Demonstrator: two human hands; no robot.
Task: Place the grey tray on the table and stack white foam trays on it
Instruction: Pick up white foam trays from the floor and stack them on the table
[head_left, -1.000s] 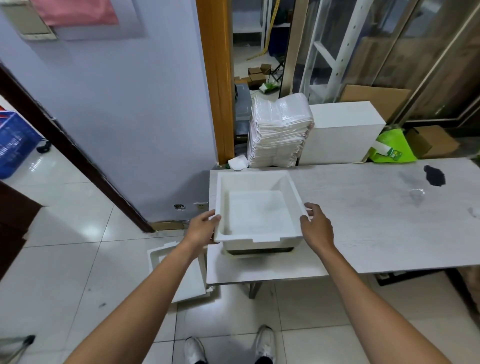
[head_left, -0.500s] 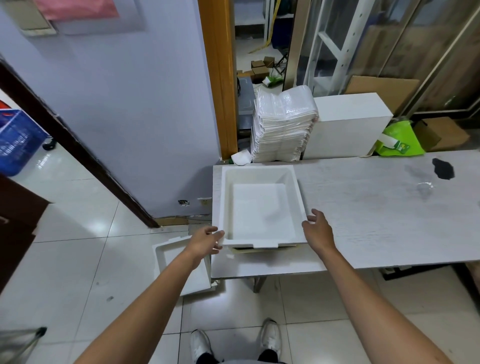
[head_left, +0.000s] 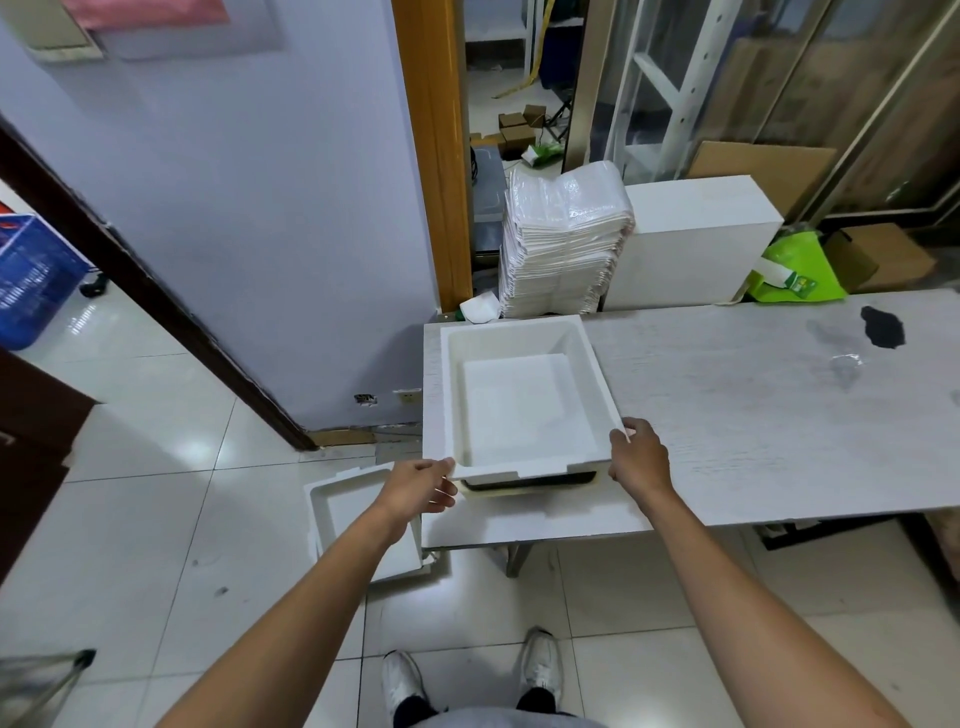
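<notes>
white foam tray sits over the dark tray at the table's near left corner

white foam tray (head_left: 524, 405), deep and square with thick walls, lies on the left end of the pale wood-grain table (head_left: 753, 405), open side up. under its near edge a dark grey tray (head_left: 530, 480) shows as a thin band; the foam tray rests on top of it and hides most of it.

the left hand (head_left: 418, 491) is at the foam tray's near left corner, fingers curled, with the fingertips touching the underside of the rim there. the right hand (head_left: 636, 457) is at the near right corner, thumb on the top of the rim and the fingers bent down along the outer wall. whether either hand presses firmly or only touches cannot be told.

a flat white foam lid (head_left: 363, 525) lies on the tiled floor just beside the table's left leg, partly behind the left forearm. past the table's far edge stands a tall stack of white foam trays in clear plastic wrap (head_left: 563, 239), and just to its right a large white foam box (head_left: 691, 239). a bright green bag (head_left: 795, 270) lies beside that box. a black blotch (head_left: 883, 327) marks the table's far right part. a blue plastic crate (head_left: 31, 280) stands at the left edge of the view.
</notes>
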